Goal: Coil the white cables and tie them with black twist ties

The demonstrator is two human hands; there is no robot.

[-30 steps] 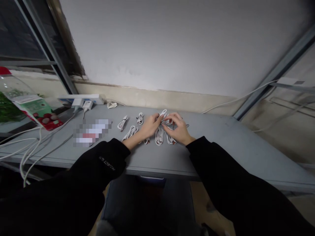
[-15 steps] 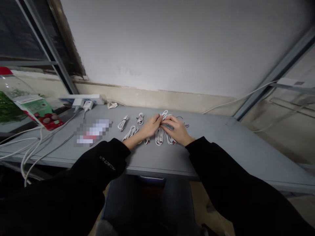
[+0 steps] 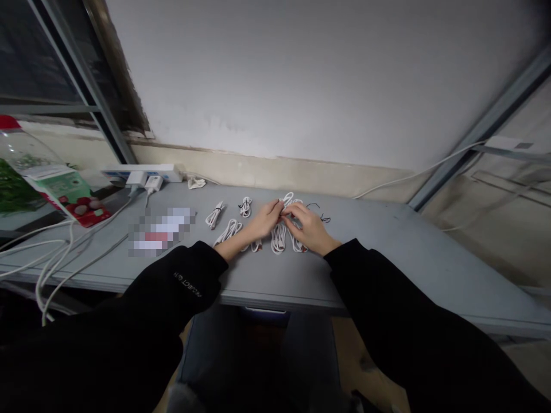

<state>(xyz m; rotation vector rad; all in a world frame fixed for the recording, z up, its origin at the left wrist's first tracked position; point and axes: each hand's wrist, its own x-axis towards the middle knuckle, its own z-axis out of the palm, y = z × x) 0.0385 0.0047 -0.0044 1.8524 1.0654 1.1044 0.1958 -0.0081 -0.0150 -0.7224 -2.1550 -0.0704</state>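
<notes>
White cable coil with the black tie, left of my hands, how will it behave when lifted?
Probably light and floppy: the white cable coil is thin cord in loose loops. The black tie should mostly hold it, though loops may slip.

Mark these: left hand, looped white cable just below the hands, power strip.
left hand (image 3: 266, 220), head view, back of the hand
looped white cable (image 3: 279, 238), head view, middle of the loops
power strip (image 3: 166, 172), head view, right end of its casing

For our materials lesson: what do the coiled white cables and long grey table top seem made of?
The coiled white cables look like smooth matte plastic or rubber, since they bend softly. The long grey table top seems painted metal or laminate, hard to tell, flat with a satin sheen.
</notes>
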